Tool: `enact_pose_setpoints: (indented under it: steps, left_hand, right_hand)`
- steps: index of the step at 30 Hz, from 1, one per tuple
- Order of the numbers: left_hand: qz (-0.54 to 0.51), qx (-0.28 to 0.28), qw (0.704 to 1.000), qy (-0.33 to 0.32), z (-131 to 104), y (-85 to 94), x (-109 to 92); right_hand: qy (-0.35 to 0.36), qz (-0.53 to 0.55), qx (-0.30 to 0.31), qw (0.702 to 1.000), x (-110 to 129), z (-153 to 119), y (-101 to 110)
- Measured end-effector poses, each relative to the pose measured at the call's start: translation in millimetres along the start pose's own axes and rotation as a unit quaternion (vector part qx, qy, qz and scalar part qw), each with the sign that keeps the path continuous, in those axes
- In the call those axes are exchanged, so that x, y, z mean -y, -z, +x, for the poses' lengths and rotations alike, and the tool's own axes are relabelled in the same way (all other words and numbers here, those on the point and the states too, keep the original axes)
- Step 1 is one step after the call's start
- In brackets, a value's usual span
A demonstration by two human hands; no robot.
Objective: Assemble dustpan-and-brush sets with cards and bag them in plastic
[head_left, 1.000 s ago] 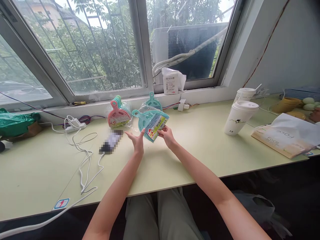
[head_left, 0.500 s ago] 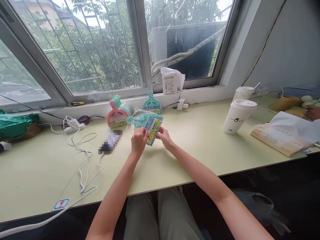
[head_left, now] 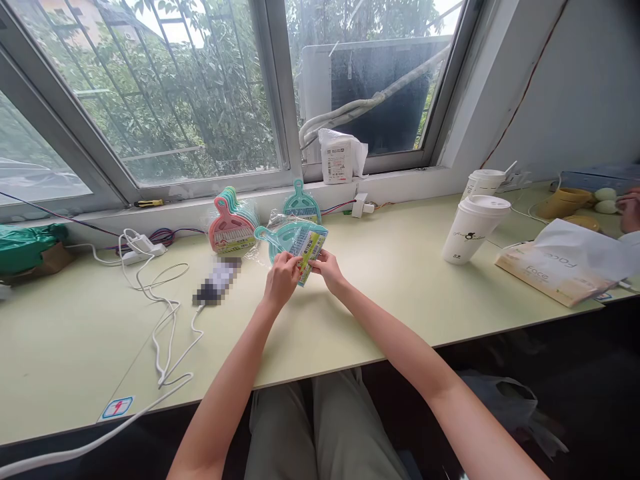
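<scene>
A teal dustpan and brush set [head_left: 285, 238] in clear plastic, with a yellow label, is tilted above the table, its handle to the left. My left hand [head_left: 283, 277] grips its lower middle, at the label's edge. At the right end, my right hand [head_left: 327, 268] pinches the label side between thumb and fingers. Behind and to the left, a row of wrapped dustpan sets [head_left: 233, 227], a pink one in front, leans by the window sill. Another teal set [head_left: 301, 202] stands against the wall behind the held one.
A blurred phone [head_left: 217, 281], white cables [head_left: 173, 320] and a power strip [head_left: 144, 253] lie at left. Two white cups [head_left: 473, 230] and a tissue pack [head_left: 543, 270] stand at right. Another person's hand [head_left: 630, 207] shows at the far right. A box [head_left: 337, 161] sits on the sill.
The held set has turned slightly, showing more of its teal pan. My left hand has shifted a little right along it. The view has moved slightly, and the other person's hand has moved.
</scene>
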State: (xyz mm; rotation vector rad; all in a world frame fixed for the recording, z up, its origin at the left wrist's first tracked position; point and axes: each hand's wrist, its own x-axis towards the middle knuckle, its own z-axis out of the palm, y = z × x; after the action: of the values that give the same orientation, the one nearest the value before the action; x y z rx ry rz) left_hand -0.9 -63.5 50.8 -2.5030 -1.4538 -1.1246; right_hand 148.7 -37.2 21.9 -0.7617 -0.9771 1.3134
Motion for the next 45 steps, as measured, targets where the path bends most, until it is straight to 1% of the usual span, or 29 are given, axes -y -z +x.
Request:
enact_pose_setpoints:
  steps: [6, 8, 11, 12, 13, 17, 22, 24, 25, 28, 30, 32, 36, 40, 45]
  left_hand:
    - [-0.013, -0.012, 0.999, 0.026, -1.4, -0.8, -0.2]
    - [-0.015, -0.043, 0.998, 0.037, -1.9, -1.4, -2.2]
    - [-0.016, -0.118, 0.991, 0.064, -2.0, -1.7, -4.2]
    - [-0.013, -0.13, 0.989, 0.075, -1.7, -1.5, -3.8]
    - [-0.009, -0.13, 0.988, 0.086, -1.4, -1.3, -2.8]
    - [-0.015, -0.098, 0.988, 0.123, -0.6, 0.4, 1.5]
    - [-0.131, -0.096, 0.973, 0.161, -1.6, 2.1, -1.1]
    - [-0.139, -0.089, 0.974, 0.152, -2.1, 2.6, -2.2]
    - [-0.128, -0.083, 0.979, 0.137, -2.2, 2.7, -2.4]
    - [-0.065, -0.051, 0.995, 0.06, -1.9, 2.3, -2.6]
    - [-0.016, -0.023, 1.0, 0.01, -1.3, 0.7, -3.4]
    - [0.026, -0.012, 0.999, -0.015, -1.0, -1.4, -4.4]
    - [0.098, -0.028, 0.994, -0.038, -1.8, -2.5, -4.8]
    - [0.133, -0.038, 0.988, -0.061, -2.8, -0.2, -1.5]
    - [0.201, -0.031, 0.978, -0.05, -2.5, -5.0, 2.5]
  right_hand:
    - [-0.004, 0.016, -0.014, 1.0, 3.7, 0.1, 1.7]
    - [-0.002, 0.016, -0.01, 1.0, 5.6, 0.0, 2.6]
    - [0.002, 0.01, 0.0, 1.0, 7.2, 0.3, 3.1]
    - [0.002, 0.006, 0.004, 1.0, 7.1, 0.3, 2.8]
    - [0.001, 0.001, 0.008, 1.0, 6.8, 0.3, 2.3]
    - [0.001, -0.026, 0.027, 0.999, 4.1, -0.2, -0.4]
    - [0.003, -0.024, 0.013, 1.0, 3.0, 0.0, -0.1]
    - [0.003, -0.02, 0.011, 1.0, 3.7, 0.1, 0.7]
    - [0.004, -0.018, 0.013, 1.0, 4.1, 0.0, 1.0]
    - [0.011, -0.013, 0.017, 1.0, 4.8, -0.8, 0.9]
    - [0.014, -0.012, 0.015, 1.0, 4.7, -1.4, 0.5]
    - [0.014, -0.012, 0.014, 1.0, 4.4, -1.7, 0.3]
    - [0.014, -0.009, 0.014, 1.0, 4.6, -1.6, 0.0]
    - [0.015, -0.008, 0.023, 1.0, 6.5, -1.4, -0.8]
    - [0.016, -0.014, 0.024, 0.999, 8.1, 0.3, 0.5]
